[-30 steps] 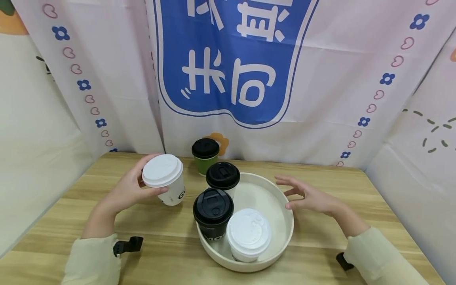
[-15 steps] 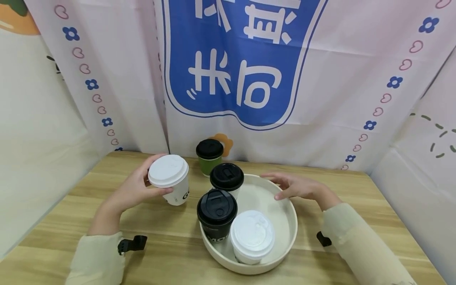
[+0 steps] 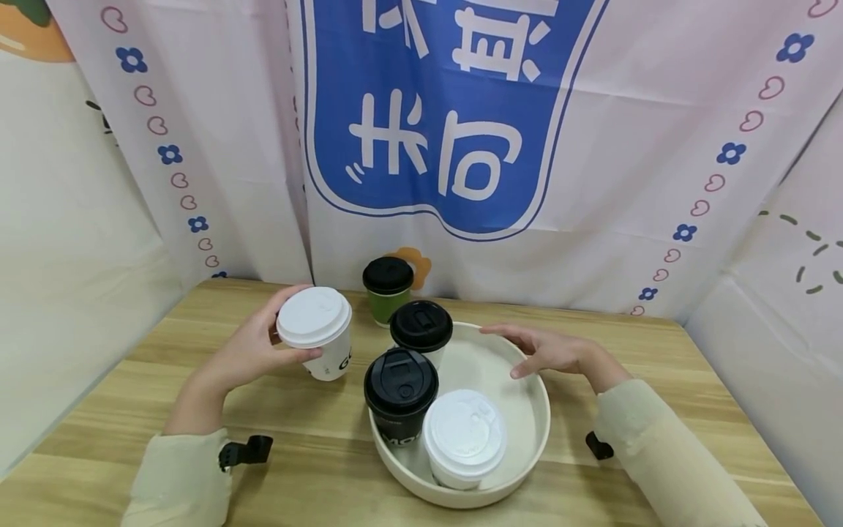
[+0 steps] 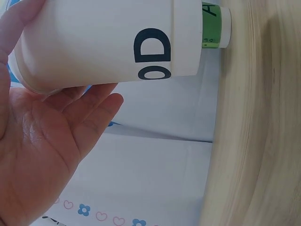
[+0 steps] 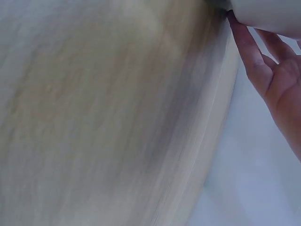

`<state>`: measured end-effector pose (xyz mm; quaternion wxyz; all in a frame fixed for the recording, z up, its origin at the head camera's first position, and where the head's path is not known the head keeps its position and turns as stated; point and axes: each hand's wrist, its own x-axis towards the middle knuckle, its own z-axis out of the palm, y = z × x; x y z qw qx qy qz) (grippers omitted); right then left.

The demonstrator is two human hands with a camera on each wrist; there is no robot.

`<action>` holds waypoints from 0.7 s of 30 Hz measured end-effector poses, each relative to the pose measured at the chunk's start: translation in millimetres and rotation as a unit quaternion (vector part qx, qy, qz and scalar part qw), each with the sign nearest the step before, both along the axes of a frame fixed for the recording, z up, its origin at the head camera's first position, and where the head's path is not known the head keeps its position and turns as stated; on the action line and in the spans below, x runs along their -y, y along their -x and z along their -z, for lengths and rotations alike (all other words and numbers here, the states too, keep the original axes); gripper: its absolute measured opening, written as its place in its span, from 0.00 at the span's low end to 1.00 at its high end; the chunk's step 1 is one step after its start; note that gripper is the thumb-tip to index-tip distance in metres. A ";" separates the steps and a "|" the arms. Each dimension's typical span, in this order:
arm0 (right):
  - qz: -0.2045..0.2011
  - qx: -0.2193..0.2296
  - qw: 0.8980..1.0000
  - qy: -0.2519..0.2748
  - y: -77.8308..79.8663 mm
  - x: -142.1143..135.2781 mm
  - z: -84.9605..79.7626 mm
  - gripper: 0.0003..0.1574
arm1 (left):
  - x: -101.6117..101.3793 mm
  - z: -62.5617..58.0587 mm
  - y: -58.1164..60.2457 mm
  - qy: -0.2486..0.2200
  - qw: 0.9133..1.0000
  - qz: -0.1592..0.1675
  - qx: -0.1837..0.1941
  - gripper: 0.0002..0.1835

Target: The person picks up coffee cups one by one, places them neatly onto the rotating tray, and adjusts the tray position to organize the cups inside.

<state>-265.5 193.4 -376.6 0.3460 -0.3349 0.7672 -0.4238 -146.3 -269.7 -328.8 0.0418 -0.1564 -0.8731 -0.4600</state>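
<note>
My left hand grips a white paper cup with a white lid, thumb on the near side and fingers behind. In the left wrist view its printed wall shows, the base apart from the table. My right hand holds the far right rim of a cream round tray, thumb over the inside and fingers round the outside. Inside the tray stand a black cup with a black lid, a white-lidded cup and a black-lidded white cup.
Behind the tray, a green cup with a black lid stands near the back edge of the wooden table. A printed white cloth hangs right behind the table, and pale walls close in both sides.
My right hand has moved left onto the tray's rim, from just beside it a second ago. The left hand still holds its cup. The whole view has shifted slightly.
</note>
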 end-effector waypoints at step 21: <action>0.016 0.017 1.000 0.007 -35.1 -30.7 -0.2 0.61 | -2.9 3.6 2.2 -0.002 1.000 0.007 0.007 0.48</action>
